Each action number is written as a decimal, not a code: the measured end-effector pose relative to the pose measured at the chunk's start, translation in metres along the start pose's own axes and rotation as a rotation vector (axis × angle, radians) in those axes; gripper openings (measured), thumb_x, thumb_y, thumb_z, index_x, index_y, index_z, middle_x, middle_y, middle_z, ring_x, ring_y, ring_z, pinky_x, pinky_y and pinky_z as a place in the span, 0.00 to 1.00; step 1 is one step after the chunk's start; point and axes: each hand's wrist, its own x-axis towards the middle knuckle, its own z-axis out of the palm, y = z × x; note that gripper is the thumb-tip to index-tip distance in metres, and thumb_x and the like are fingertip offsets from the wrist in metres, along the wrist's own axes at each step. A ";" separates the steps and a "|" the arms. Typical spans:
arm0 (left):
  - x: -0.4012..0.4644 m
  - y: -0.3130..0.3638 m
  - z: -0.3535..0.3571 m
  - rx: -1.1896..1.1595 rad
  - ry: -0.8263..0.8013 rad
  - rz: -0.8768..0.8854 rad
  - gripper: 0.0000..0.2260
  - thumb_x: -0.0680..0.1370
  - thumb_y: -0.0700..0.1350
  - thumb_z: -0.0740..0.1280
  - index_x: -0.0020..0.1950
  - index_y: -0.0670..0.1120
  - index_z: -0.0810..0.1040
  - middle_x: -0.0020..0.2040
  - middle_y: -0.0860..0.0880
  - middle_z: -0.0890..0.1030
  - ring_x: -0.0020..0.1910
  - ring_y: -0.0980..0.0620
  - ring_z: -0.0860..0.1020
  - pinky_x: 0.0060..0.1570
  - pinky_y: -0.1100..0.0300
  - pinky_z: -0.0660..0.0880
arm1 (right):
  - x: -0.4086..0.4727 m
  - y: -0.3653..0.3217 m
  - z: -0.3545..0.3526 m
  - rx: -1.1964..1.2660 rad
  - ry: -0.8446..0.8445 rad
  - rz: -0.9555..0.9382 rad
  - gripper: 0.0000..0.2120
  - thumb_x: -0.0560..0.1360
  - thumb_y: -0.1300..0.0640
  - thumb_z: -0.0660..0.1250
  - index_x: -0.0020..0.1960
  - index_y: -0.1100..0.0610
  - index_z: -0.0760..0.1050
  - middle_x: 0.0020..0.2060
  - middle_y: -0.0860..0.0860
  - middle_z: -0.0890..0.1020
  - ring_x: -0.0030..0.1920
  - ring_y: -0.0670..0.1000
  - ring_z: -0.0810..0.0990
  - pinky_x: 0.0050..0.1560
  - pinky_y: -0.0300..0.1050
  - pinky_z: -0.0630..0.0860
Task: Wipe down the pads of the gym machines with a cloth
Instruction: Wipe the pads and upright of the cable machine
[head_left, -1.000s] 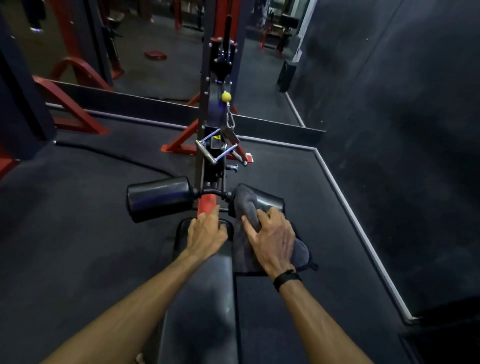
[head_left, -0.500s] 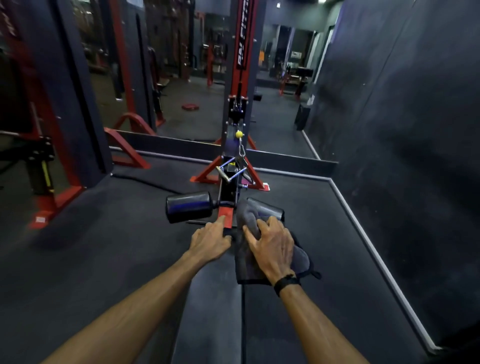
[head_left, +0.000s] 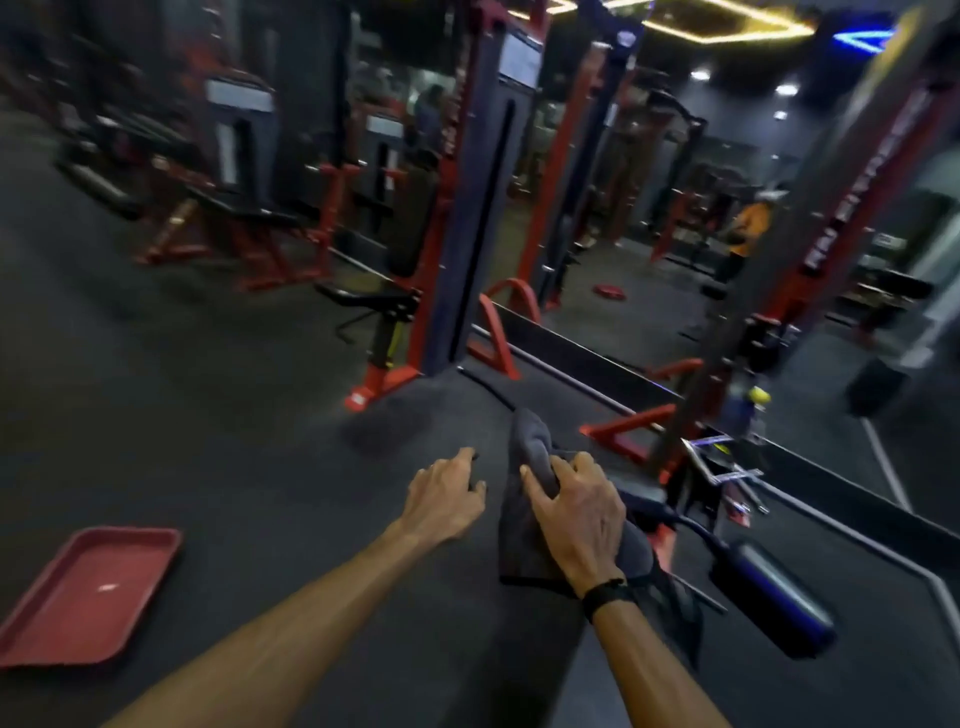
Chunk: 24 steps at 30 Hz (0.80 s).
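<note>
- Cloth (head_left: 524, 540) is gripped in the right hand (head_left: 576, 512), fingers curled into its folds; one end sticks up past the fingertips, the rest hangs under the palm
- Cloth is held over dark floor, just left of the roller pad (head_left: 774, 592); not touching the pad as far as can be told
- Left hand (head_left: 444, 496) holds nothing, fingers loosely bent, close beside the cloth
- Judged step: a move toward the next pad, view turned to the machines (head_left: 467, 208) at left
- To be done well: cloth should be refolded to a clean face before the next pad is reached
- Loose end should be gathered in so it is not dragged on the floor or snagged on the cable handle (head_left: 722, 462)
- Free hand is best used to steady the next pad
- Red tray (head_left: 83, 597) on the floor at left should be stepped around
- Frame is blurred; far pads cannot be made out
</note>
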 end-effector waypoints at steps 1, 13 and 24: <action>0.005 -0.017 -0.018 -0.002 0.029 -0.024 0.22 0.81 0.50 0.64 0.74 0.46 0.68 0.60 0.43 0.81 0.63 0.40 0.77 0.61 0.49 0.73 | 0.009 -0.023 0.008 0.025 0.003 -0.032 0.12 0.73 0.46 0.73 0.44 0.54 0.80 0.40 0.52 0.77 0.39 0.55 0.78 0.38 0.49 0.75; 0.106 -0.156 -0.130 -0.004 0.199 -0.160 0.21 0.81 0.51 0.63 0.73 0.48 0.69 0.55 0.48 0.83 0.60 0.44 0.79 0.60 0.50 0.74 | 0.124 -0.165 0.134 0.176 0.040 -0.174 0.12 0.73 0.45 0.74 0.40 0.53 0.78 0.38 0.51 0.76 0.37 0.55 0.77 0.36 0.47 0.73; 0.356 -0.216 -0.208 0.040 0.251 -0.086 0.20 0.80 0.50 0.63 0.72 0.48 0.70 0.54 0.51 0.84 0.61 0.45 0.79 0.61 0.49 0.73 | 0.349 -0.220 0.281 0.197 0.091 -0.135 0.12 0.74 0.44 0.73 0.44 0.53 0.81 0.39 0.51 0.77 0.38 0.54 0.78 0.37 0.48 0.75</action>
